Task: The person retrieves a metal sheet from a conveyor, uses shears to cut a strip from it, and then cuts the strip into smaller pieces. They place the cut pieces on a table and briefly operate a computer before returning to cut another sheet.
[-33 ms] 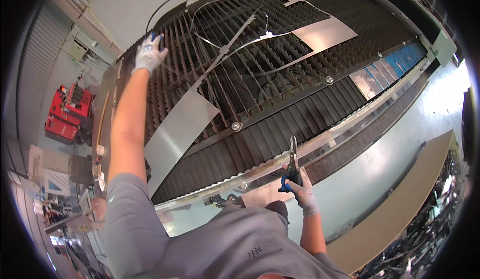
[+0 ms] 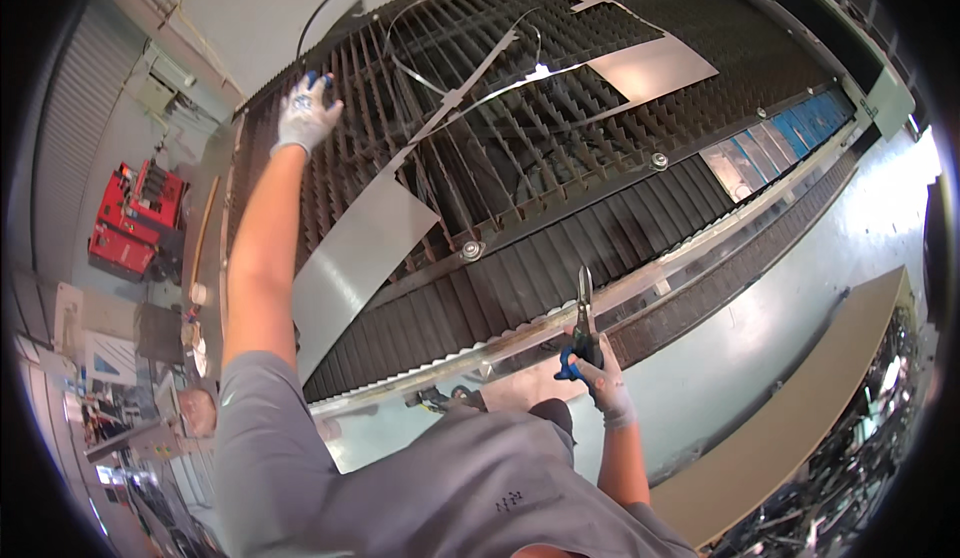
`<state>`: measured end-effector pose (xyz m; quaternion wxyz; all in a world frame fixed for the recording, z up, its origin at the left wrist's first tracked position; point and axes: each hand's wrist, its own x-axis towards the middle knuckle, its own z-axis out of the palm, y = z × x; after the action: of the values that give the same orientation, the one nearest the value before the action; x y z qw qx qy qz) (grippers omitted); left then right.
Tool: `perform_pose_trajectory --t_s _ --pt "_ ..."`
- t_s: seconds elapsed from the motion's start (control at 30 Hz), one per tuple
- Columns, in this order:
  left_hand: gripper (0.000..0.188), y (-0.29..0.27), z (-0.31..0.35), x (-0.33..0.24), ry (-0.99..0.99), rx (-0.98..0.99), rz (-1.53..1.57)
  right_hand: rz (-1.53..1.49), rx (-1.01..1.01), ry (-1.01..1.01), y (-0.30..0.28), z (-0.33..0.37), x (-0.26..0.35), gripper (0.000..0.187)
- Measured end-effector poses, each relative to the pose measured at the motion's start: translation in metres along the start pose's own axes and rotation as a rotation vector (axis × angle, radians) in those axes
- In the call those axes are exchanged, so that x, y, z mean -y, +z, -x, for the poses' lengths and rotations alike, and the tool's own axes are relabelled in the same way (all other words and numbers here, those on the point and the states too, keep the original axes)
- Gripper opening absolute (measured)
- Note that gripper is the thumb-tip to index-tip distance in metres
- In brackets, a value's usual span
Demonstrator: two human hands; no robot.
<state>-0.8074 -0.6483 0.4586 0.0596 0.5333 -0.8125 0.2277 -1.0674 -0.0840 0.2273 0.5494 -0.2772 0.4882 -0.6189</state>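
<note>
Over the far left part of the slatted cutting bed (image 2: 350,148), my left hand (image 2: 308,116), in a white glove with blue fingertips, reaches out with its fingers apart. Just beyond it a thin dark curved strip (image 2: 325,8) stands against the pale wall; a small gap seems to separate the two. My right hand (image 2: 605,383), gloved too, grips metal snips (image 2: 584,333) with blue-and-black handles, their blades pointing up and away from me. Between my hands lies a sheet-metal offcut (image 2: 370,248), joined to a narrow strip (image 2: 465,88) running across the slats.
Another sheet piece (image 2: 655,68) and thin bent strips lie on the bed farther right. A ribbed black cover (image 2: 520,298) lines the near edge. At lower right a tan-sided bin (image 2: 790,418) holds metal scraps. A red machine (image 2: 135,220) stands at left.
My left hand has drawn back slightly toward me, with its fingers apart from the dark curved strip. The strip's upper end has shifted a little left. My right hand keeps the snips.
</note>
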Motion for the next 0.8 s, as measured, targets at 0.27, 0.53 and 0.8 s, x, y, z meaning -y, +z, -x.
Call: perform_pose_trajectory --t_s 0.27,0.53,0.8 --pt "0.094 0.12 0.144 0.003 -0.252 0.262 0.293 -0.034 0.049 0.13 0.002 -0.024 -0.008 0.056" --pt "0.121 0.14 0.312 -0.013 -0.254 0.804 0.179 0.122 -0.093 0.351 0.005 -0.017 -0.035 0.034" --pt "0.073 0.159 0.322 0.001 -0.11 0.587 -0.025 0.15 -0.119 0.43 0.001 -0.011 -0.045 0.024"
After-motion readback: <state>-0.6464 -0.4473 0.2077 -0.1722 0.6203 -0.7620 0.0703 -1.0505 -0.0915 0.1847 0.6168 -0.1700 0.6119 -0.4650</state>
